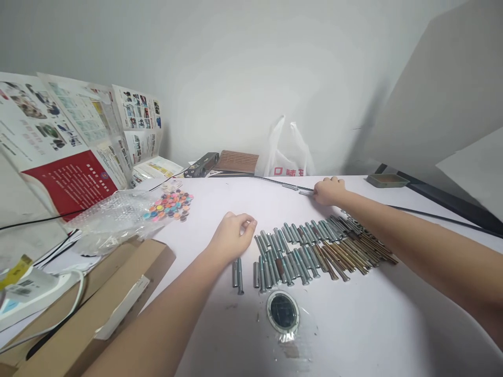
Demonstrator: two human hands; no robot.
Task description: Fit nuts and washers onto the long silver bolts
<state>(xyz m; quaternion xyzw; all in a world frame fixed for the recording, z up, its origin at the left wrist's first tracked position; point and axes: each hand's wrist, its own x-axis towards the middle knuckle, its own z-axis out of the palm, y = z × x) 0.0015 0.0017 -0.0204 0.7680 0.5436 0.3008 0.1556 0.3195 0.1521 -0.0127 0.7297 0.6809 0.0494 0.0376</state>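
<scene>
My right hand [329, 191] reaches to the back of the table, its fingers closed at one end of a silver metal pin [306, 193]. Another silver pin [290, 186] lies just left of that one. My left hand [233, 235] rests on the table with fingers curled and thumb bent toward them; nothing shows in it. Rows of silver metal pins [291, 264], some with flared ends, lie to its right. Brass-coloured pins [346, 254] continue the rows, partly behind my right forearm. Two silver pins [238, 275] lie apart, below my left hand.
A round dark disc [283, 312] lies in front, beside clear plastic. Colourful small discs [171, 205], bubble wrap [113, 217] and a cardboard box [129, 293] are at left. A white plastic bag [285, 152], black cable [267, 179] and shallow green tray [387, 181] sit at the back.
</scene>
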